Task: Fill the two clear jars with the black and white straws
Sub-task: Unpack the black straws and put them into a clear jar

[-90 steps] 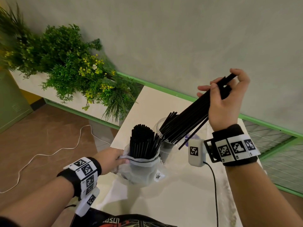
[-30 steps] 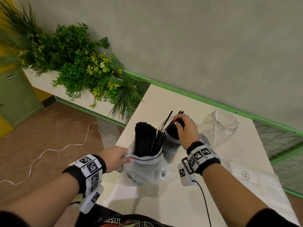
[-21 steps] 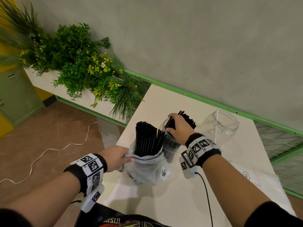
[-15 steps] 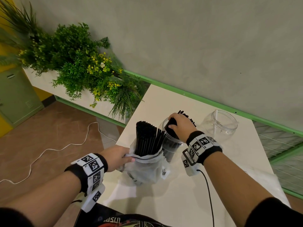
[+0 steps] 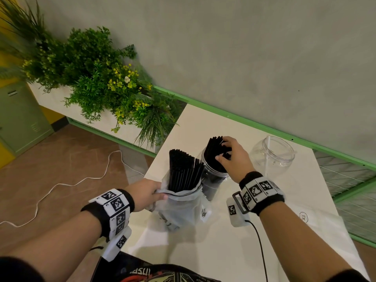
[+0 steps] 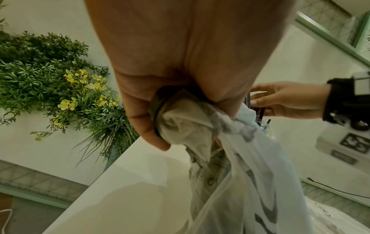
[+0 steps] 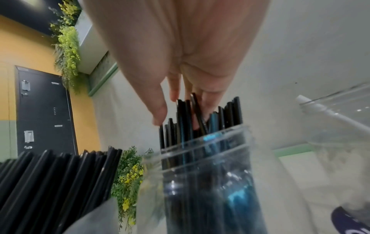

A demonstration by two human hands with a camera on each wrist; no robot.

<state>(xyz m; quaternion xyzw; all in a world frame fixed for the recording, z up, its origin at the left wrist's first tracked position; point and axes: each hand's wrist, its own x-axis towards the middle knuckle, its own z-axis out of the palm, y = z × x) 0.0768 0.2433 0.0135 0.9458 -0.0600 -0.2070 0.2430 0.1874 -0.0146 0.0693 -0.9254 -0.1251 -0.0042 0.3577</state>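
Note:
A clear jar point(image 5: 212, 181) packed with black straws point(image 5: 215, 151) stands mid-table. My right hand point(image 5: 223, 151) lies on the straw tops, its fingers point(image 7: 202, 101) straight and reaching in among them, thumb on the near side. To the jar's left a white mesh bag point(image 5: 181, 210) holds more black straws point(image 5: 181, 169). My left hand point(image 5: 147, 194) grips the bag's rim point(image 6: 180, 120). A second clear jar point(image 5: 272, 153) stands to the right with one white straw point(image 7: 320, 110) in it.
A flat white bag point(image 5: 319, 226) lies at the table's right end. A planter of green plants point(image 5: 97, 78) stands beyond the table's left edge. A grey wall with a green rail point(image 5: 264, 123) runs behind. A white cable point(image 5: 61, 184) lies on the floor.
My right hand lowered a bundle of black straws into the jar and came down onto their tops; the straws now stand together, more upright. The left hand kept its grip on the bag.

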